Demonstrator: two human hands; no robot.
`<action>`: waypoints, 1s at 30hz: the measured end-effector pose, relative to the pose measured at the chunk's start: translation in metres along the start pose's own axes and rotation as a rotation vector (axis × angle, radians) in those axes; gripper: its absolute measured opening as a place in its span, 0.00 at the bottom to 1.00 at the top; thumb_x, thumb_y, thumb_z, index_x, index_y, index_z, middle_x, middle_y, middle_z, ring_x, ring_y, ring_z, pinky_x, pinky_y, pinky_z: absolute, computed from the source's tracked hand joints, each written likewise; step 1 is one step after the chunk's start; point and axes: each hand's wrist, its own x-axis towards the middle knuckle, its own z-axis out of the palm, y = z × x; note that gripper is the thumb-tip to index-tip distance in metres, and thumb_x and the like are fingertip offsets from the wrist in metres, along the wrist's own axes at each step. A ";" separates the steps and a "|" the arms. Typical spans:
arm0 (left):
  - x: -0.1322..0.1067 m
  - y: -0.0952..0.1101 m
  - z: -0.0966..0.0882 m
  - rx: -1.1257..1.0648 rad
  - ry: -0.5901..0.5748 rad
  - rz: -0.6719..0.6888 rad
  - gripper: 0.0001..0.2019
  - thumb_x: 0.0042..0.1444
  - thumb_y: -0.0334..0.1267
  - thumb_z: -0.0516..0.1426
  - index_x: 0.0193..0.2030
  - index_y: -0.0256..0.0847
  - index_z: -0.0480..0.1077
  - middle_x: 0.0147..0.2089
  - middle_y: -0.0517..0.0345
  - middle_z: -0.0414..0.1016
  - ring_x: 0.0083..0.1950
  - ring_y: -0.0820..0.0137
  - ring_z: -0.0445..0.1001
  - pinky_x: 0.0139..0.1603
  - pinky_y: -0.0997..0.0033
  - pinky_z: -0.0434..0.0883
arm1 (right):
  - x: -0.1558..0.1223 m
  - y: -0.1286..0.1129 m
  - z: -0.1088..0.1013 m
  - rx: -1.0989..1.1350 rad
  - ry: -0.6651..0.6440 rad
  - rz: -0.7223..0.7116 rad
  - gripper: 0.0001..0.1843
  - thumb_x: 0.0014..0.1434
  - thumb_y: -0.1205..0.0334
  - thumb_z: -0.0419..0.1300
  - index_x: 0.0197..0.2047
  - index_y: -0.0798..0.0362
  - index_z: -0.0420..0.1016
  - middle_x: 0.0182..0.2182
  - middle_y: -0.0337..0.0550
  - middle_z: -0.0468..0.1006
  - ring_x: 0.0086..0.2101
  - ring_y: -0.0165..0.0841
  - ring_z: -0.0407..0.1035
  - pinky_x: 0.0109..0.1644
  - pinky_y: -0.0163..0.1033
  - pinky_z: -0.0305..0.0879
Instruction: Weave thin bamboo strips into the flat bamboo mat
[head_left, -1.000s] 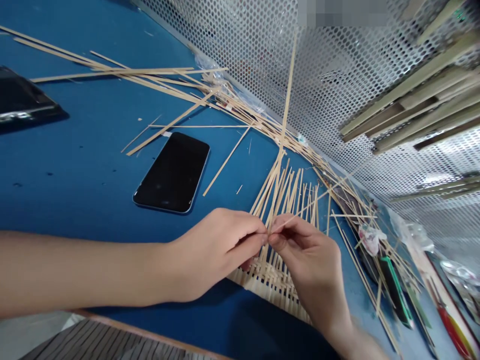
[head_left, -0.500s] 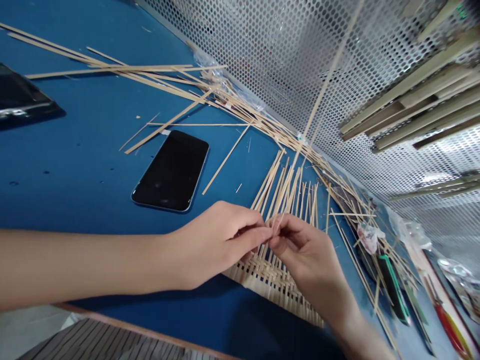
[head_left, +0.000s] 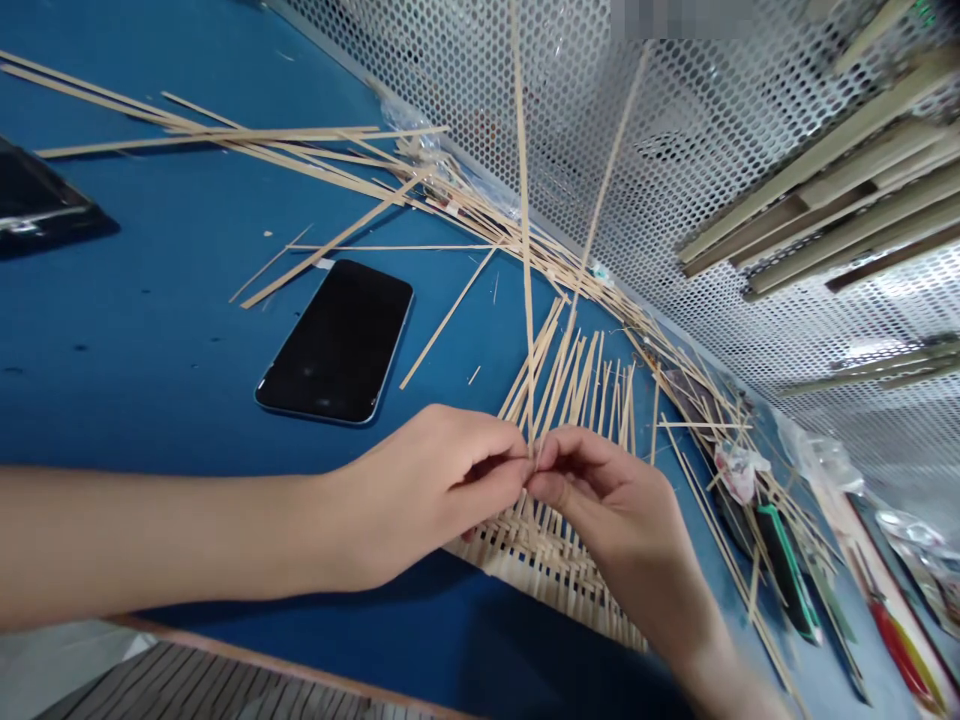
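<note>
Bamboo mat point(head_left: 544, 570) lies half-woven near the tabletop's point(head_left: 150, 380) front edge, loose strips standing out from it toward the perforated metal wall point(head_left: 697, 130). My left hand point(head_left: 420, 495) and right hand point(head_left: 607, 490) are closed in a pinch, gripping a long thin strip point(head_left: 523, 250) above the weave. A black phone point(head_left: 335, 340) lies left of the mat.

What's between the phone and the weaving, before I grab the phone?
Head view: a loose thin strip and a tiny sliver, lying on the blue tabletop.
</note>
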 end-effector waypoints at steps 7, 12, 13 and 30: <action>-0.002 -0.003 0.003 -0.115 -0.054 -0.017 0.11 0.58 0.31 0.49 0.25 0.39 0.66 0.21 0.68 0.67 0.24 0.79 0.67 0.24 0.82 0.63 | -0.009 0.002 0.002 -0.240 0.018 -0.165 0.13 0.53 0.79 0.55 0.27 0.50 0.66 0.26 0.28 0.69 0.30 0.21 0.64 0.36 0.26 0.60; -0.001 -0.005 0.005 -0.131 -0.050 -0.001 0.11 0.58 0.31 0.49 0.26 0.39 0.66 0.23 0.67 0.68 0.24 0.79 0.69 0.25 0.83 0.64 | -0.009 0.009 0.006 -0.347 0.041 -0.302 0.15 0.53 0.83 0.50 0.28 0.51 0.62 0.26 0.30 0.66 0.30 0.21 0.63 0.36 0.27 0.60; -0.001 -0.005 0.005 -0.117 -0.047 0.006 0.12 0.58 0.31 0.49 0.26 0.39 0.67 0.22 0.67 0.68 0.24 0.79 0.69 0.25 0.83 0.64 | -0.009 0.010 0.007 -0.371 0.046 -0.316 0.15 0.53 0.83 0.49 0.28 0.52 0.62 0.26 0.31 0.65 0.29 0.21 0.62 0.36 0.27 0.59; 0.000 -0.001 0.001 -0.132 0.006 -0.089 0.11 0.58 0.32 0.50 0.26 0.39 0.69 0.20 0.68 0.69 0.23 0.78 0.70 0.24 0.83 0.63 | -0.008 0.006 0.007 -0.268 0.049 -0.204 0.12 0.54 0.77 0.55 0.28 0.49 0.66 0.27 0.27 0.70 0.31 0.20 0.66 0.38 0.25 0.61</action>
